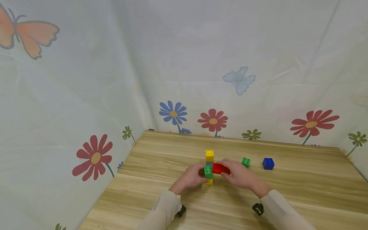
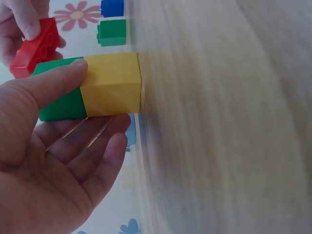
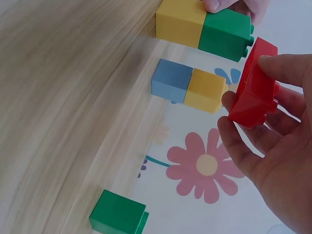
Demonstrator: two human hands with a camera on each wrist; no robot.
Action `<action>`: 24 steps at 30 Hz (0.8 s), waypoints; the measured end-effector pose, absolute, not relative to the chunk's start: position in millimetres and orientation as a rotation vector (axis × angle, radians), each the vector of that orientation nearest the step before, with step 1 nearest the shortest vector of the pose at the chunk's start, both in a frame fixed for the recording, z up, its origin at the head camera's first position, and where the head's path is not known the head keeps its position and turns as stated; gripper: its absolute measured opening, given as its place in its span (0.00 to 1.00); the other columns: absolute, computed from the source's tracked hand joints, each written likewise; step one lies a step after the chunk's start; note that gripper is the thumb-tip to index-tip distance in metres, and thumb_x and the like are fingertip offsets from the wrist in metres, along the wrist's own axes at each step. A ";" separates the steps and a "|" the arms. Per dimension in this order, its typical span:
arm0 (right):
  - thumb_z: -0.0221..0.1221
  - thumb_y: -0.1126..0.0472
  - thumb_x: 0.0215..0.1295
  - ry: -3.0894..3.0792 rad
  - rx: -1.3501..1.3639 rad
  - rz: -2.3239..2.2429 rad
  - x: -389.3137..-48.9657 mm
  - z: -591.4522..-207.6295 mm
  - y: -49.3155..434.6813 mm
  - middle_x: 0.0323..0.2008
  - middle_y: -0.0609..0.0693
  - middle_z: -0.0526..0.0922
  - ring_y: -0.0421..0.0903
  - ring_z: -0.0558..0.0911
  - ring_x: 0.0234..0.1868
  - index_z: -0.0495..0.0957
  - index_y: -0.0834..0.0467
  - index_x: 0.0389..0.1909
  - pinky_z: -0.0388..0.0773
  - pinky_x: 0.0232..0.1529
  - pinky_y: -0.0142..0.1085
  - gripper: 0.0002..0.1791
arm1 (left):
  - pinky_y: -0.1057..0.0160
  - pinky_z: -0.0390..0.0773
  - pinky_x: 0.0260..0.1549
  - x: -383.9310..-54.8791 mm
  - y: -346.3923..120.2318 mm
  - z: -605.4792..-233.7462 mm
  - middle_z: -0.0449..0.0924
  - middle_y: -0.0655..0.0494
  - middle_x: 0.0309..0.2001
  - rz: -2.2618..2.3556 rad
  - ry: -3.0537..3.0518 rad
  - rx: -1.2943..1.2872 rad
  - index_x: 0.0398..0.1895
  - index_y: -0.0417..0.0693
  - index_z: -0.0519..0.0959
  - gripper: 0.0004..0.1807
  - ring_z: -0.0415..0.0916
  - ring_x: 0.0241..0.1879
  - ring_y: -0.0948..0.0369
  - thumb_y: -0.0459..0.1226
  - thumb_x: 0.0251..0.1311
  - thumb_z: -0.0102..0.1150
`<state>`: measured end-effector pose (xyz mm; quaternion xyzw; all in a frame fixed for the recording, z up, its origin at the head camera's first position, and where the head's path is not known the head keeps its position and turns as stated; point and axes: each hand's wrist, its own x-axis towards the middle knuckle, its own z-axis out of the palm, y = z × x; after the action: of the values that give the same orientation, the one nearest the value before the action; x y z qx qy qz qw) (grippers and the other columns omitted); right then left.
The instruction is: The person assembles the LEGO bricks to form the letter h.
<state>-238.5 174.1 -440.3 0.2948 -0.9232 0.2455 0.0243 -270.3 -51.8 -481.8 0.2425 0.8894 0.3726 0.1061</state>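
On the wooden table stands a two-brick stack, a green toy brick point(image 1: 208, 172) on top of a yellow brick point(image 2: 112, 85). My left hand point(image 1: 193, 176) pinches this stack, thumb across its near side and fingers behind it. A long red brick point(image 3: 253, 87) is held between the thumb and fingers of my right hand point(image 1: 241, 174). It is tilted, with one end close to the green brick's studs in the right wrist view. Just behind is another stack, a yellow brick point(image 1: 210, 155) on a greyish-blue brick point(image 3: 171, 80).
Farther right on the table sit a loose green brick point(image 1: 245, 162) and a dark blue brick point(image 1: 268, 164). A white cloth point(image 1: 184, 57) printed with flowers and butterflies rises behind the table point(image 1: 302, 182) and along its left side.
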 end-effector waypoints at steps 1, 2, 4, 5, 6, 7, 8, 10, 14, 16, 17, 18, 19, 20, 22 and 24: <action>0.64 0.62 0.60 -2.857 0.916 0.762 -238.9 -440.1 173.1 0.49 0.47 0.77 0.43 0.76 0.45 0.72 0.56 0.60 0.77 0.48 0.41 0.25 | 0.65 0.75 0.43 -270.6 -52.2 -482.0 0.78 0.66 0.38 1.102 2.620 0.734 0.46 0.53 0.78 0.17 0.76 0.39 0.65 0.37 0.52 0.70; 0.64 0.62 0.60 -2.860 0.917 0.758 -239.2 -440.1 171.9 0.49 0.46 0.77 0.43 0.76 0.45 0.72 0.56 0.60 0.77 0.48 0.40 0.26 | 0.65 0.75 0.42 -270.7 -52.4 -482.0 0.79 0.66 0.38 1.106 2.620 0.749 0.46 0.52 0.79 0.17 0.76 0.40 0.64 0.36 0.52 0.70; 0.64 0.62 0.60 -2.863 0.923 0.759 -240.0 -440.2 169.6 0.49 0.46 0.77 0.42 0.76 0.45 0.72 0.55 0.60 0.77 0.48 0.40 0.26 | 0.66 0.75 0.42 -270.7 -52.8 -481.7 0.79 0.65 0.38 1.112 2.619 0.767 0.45 0.52 0.79 0.17 0.76 0.40 0.64 0.36 0.52 0.70; 0.63 0.62 0.60 -2.863 0.926 0.761 -240.3 -440.1 168.3 0.49 0.46 0.77 0.42 0.76 0.45 0.72 0.55 0.60 0.77 0.48 0.40 0.26 | 0.66 0.75 0.42 -270.6 -53.0 -481.6 0.79 0.65 0.37 1.112 2.621 0.768 0.45 0.51 0.79 0.16 0.77 0.39 0.64 0.36 0.52 0.70; 0.63 0.62 0.60 -2.863 0.926 0.765 -240.3 -439.9 167.2 0.49 0.46 0.77 0.42 0.76 0.45 0.72 0.55 0.60 0.77 0.48 0.40 0.26 | 0.67 0.75 0.42 -270.4 -53.0 -481.3 0.79 0.65 0.37 1.116 2.618 0.767 0.44 0.51 0.80 0.16 0.77 0.39 0.64 0.36 0.51 0.70; 0.63 0.62 0.60 -2.863 0.926 0.764 -240.4 -439.6 166.0 0.49 0.45 0.77 0.42 0.76 0.45 0.72 0.55 0.60 0.77 0.48 0.40 0.26 | 0.67 0.75 0.42 -270.1 -53.0 -481.0 0.80 0.64 0.37 1.122 2.615 0.764 0.44 0.50 0.80 0.16 0.77 0.39 0.64 0.36 0.51 0.70; 0.63 0.62 0.60 -2.862 0.926 0.761 -240.4 -439.2 164.8 0.49 0.45 0.77 0.42 0.76 0.45 0.72 0.55 0.60 0.77 0.47 0.40 0.26 | 0.67 0.75 0.41 -269.9 -53.0 -480.9 0.80 0.64 0.37 1.128 2.609 0.757 0.44 0.50 0.80 0.15 0.77 0.39 0.64 0.36 0.51 0.70; 0.63 0.62 0.60 -2.859 0.929 0.757 -240.4 -438.6 162.8 0.48 0.45 0.76 0.42 0.76 0.45 0.72 0.54 0.59 0.77 0.47 0.40 0.25 | 0.67 0.75 0.41 -269.6 -52.7 -481.0 0.80 0.63 0.36 1.135 2.603 0.746 0.43 0.50 0.81 0.15 0.77 0.38 0.65 0.36 0.51 0.70; 0.64 0.61 0.60 -2.859 0.929 0.742 -240.8 -437.7 159.8 0.48 0.44 0.76 0.42 0.75 0.44 0.73 0.53 0.58 0.77 0.47 0.40 0.25 | 0.68 0.75 0.40 -270.2 -51.8 -482.3 0.81 0.63 0.36 1.139 2.600 0.732 0.43 0.50 0.81 0.15 0.77 0.37 0.66 0.37 0.51 0.70; 0.64 0.61 0.60 -2.858 0.935 0.741 -241.9 -438.0 158.4 0.47 0.44 0.76 0.42 0.75 0.44 0.73 0.53 0.58 0.77 0.47 0.40 0.24 | 0.68 0.75 0.40 -271.1 -51.7 -483.4 0.81 0.63 0.36 1.139 2.600 0.731 0.43 0.50 0.81 0.15 0.77 0.37 0.66 0.37 0.51 0.70; 0.64 0.61 0.60 -2.858 0.935 0.740 -242.4 -438.1 157.6 0.47 0.44 0.76 0.41 0.75 0.44 0.73 0.53 0.58 0.77 0.47 0.40 0.24 | 0.68 0.75 0.40 -271.3 -51.9 -483.5 0.81 0.63 0.36 1.142 2.596 0.730 0.43 0.50 0.81 0.15 0.77 0.37 0.66 0.37 0.51 0.70; 0.64 0.61 0.60 -2.858 0.934 0.739 -242.8 -438.1 156.8 0.47 0.44 0.76 0.41 0.75 0.44 0.73 0.53 0.57 0.77 0.47 0.40 0.24 | 0.68 0.75 0.39 -271.6 -52.0 -483.9 0.81 0.63 0.36 1.145 2.592 0.728 0.43 0.50 0.81 0.15 0.77 0.37 0.67 0.37 0.51 0.70; 0.64 0.61 0.60 -2.859 0.934 0.742 -243.2 -438.0 156.0 0.47 0.43 0.76 0.41 0.75 0.44 0.74 0.53 0.57 0.77 0.46 0.40 0.23 | 0.68 0.75 0.39 -271.7 -52.3 -484.1 0.81 0.63 0.36 1.146 2.589 0.727 0.43 0.50 0.81 0.15 0.77 0.37 0.67 0.37 0.51 0.70; 0.64 0.61 0.60 -2.861 0.932 0.749 -243.4 -437.7 155.2 0.47 0.43 0.76 0.41 0.75 0.44 0.74 0.53 0.57 0.77 0.46 0.40 0.23 | 0.68 0.75 0.39 -271.7 -52.6 -484.0 0.81 0.63 0.36 1.149 2.586 0.731 0.43 0.50 0.81 0.15 0.77 0.37 0.67 0.37 0.51 0.70; 0.65 0.60 0.59 -2.869 0.919 0.757 -243.5 -436.8 153.4 0.47 0.43 0.76 0.41 0.75 0.44 0.74 0.53 0.56 0.77 0.46 0.39 0.23 | 0.68 0.75 0.39 -271.4 -53.4 -483.6 0.81 0.64 0.37 1.147 2.584 0.731 0.44 0.49 0.81 0.15 0.76 0.37 0.67 0.37 0.52 0.70; 0.65 0.60 0.59 -2.878 0.907 0.770 -243.4 -436.1 151.8 0.47 0.42 0.76 0.41 0.75 0.44 0.74 0.52 0.56 0.77 0.47 0.39 0.23 | 0.68 0.76 0.38 -271.0 -53.8 -483.3 0.81 0.64 0.37 1.143 2.586 0.732 0.44 0.49 0.81 0.15 0.76 0.37 0.67 0.38 0.52 0.70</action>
<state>-243.4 151.8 -436.1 0.2911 -0.9241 0.2471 0.0137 -271.0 -53.8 -483.3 0.2490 0.8801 0.3889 0.1104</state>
